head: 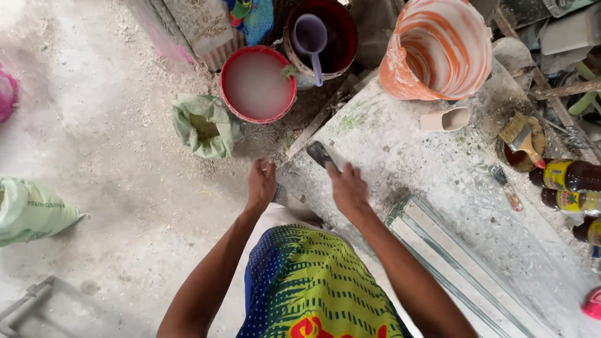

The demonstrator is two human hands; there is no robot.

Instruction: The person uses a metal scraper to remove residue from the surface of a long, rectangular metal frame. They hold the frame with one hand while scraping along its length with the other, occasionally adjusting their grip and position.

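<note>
My right hand (348, 188) grips a small dark flat tool (322, 154), its blade pointing up and left over the near corner of a dusty white workbench (438, 181). Just off that corner, above the floor, my left hand (261, 183) is curled with the fingers closed; whether it holds anything I cannot tell. Both forearms reach forward from my patterned green, blue and yellow garment (313, 281).
On the floor stand a red bucket of cloudy liquid (256, 84), a dark bucket with a purple scoop (311, 37) and an open green sack (204, 125). On the bench are an orange-streaked bucket (441, 47), a beige scoop (446, 119), a brush on a jar (521, 139), bottles (566, 175) and white strips (457, 263).
</note>
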